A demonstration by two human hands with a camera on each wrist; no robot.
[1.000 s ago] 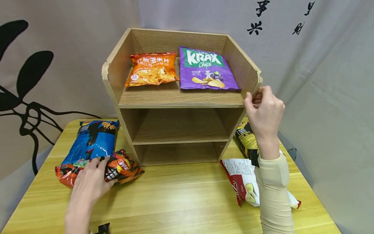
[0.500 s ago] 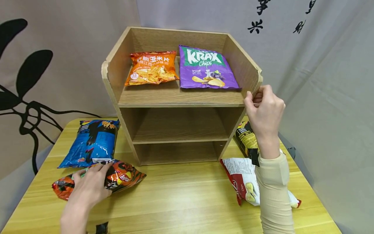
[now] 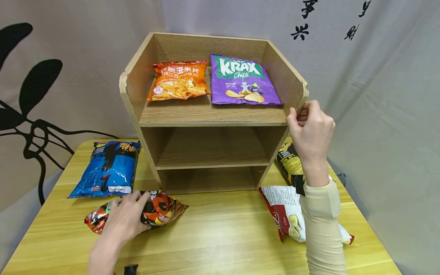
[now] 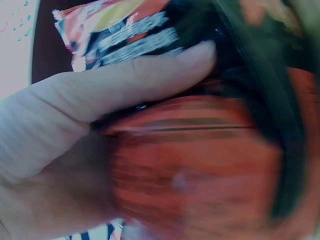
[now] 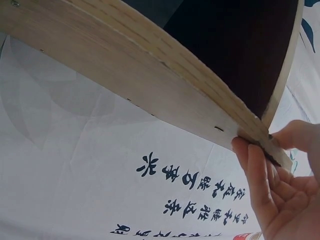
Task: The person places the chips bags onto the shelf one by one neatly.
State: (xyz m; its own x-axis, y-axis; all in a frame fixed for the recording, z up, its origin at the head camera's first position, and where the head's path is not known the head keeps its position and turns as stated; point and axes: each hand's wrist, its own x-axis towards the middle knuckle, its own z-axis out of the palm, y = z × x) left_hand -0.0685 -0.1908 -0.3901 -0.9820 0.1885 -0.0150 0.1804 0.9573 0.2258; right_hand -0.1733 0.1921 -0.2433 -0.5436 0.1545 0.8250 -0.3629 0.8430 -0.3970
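Blue bag [image 3: 106, 168]: lay on the wooden table [image 3: 213, 236], beside the shelf unit [image 3: 211, 147]. Left hand [image 3: 125, 217]: thumb and fingers clamped on an orange-and-black bag [image 3: 161, 210], located just in front of the blue one. Shelf unit: top tier bore an orange bag [image 3: 178, 80], then a purple KRAX bag [image 3: 242, 80]. White-and-red bag [image 3: 288, 214], black-and-yellow bag [image 3: 290, 162]: partly hidden, at right. Right hand [image 3: 313, 133]: pinched the right side panel [image 3: 288, 82].

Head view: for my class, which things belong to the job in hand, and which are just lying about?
In the job:
orange-and-black bag, gripped by the left hand
wooden shelf unit, held by the right hand

Lying about, it seems:
orange bag, purple bag (top shelf)
blue bag, red-white bag, black-and-yellow bag (table)
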